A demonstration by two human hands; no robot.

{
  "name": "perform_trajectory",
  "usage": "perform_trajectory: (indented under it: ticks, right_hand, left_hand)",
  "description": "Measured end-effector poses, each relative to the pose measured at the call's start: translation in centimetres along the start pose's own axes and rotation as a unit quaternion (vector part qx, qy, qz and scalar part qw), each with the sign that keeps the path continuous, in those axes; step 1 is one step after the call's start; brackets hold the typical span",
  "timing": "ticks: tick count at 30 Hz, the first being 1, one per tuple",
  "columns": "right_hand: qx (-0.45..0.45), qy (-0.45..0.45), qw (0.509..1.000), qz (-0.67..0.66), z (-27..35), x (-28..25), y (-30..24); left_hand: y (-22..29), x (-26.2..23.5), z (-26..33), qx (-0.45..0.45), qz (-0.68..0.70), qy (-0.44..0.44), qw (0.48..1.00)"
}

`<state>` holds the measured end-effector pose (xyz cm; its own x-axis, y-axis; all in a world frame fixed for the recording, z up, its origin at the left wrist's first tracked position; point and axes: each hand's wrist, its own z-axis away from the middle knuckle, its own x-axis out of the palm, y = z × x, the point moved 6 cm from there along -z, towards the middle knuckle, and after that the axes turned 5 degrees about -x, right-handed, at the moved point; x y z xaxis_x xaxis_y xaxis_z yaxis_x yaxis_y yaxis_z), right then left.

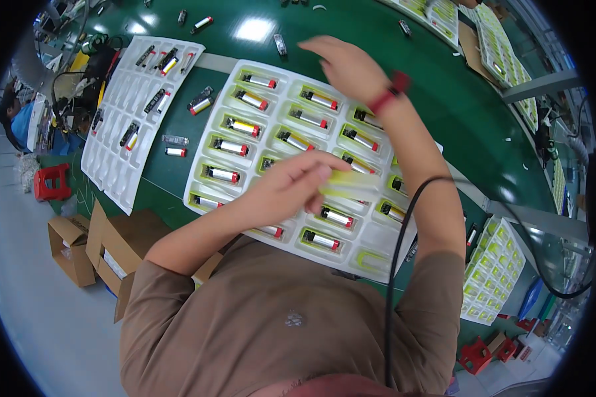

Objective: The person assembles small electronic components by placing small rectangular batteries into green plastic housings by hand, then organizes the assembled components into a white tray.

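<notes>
My left hand [291, 187] is over the middle of a white moulded tray [377, 259], its fingers closed on a translucent yellow-green plastic case [351, 183], blurred by motion. Many tray pockets hold similar yellow-green cases, each with a small silver battery cell [230, 146] with a red end and a dark part. Beyond the tray's far edge, my right hand [354, 69] reaches out with fingers extended and nothing visible in them. A red band circles that wrist. Just left of its fingertips lies a small clear-and-dark part [280, 45] on the green table.
A second white tray [116, 119] with a few battery assemblies stands on the left. Loose assemblies [200, 100] lie between the trays. Another tray with yellow-green cases [495, 271] is at the right. A black cable [404, 228] crosses my right arm. Cardboard boxes [122, 241] stand lower left.
</notes>
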<state>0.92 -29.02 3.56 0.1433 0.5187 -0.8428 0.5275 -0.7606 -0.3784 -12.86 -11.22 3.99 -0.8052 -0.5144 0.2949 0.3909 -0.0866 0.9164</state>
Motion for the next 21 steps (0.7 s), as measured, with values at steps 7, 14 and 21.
perform_trajectory:
  ticks: [7,14,21]
  right_hand:
    - [-0.052,-0.031,0.990,0.128,-7.2,9.4,7.7]
    - [-0.031,-0.093,0.995,0.030,-6.1,9.4,7.0]
    - [0.185,0.029,0.915,-0.357,0.2,1.2,4.9]
  left_hand:
    - [-0.2,-5.5,-0.3,0.009,0.285,0.082,0.955]
    - [0.6,-7.0,0.1,0.014,0.285,0.067,0.956]
    - [1.4,-7.3,-0.3,0.027,0.155,0.092,0.983]
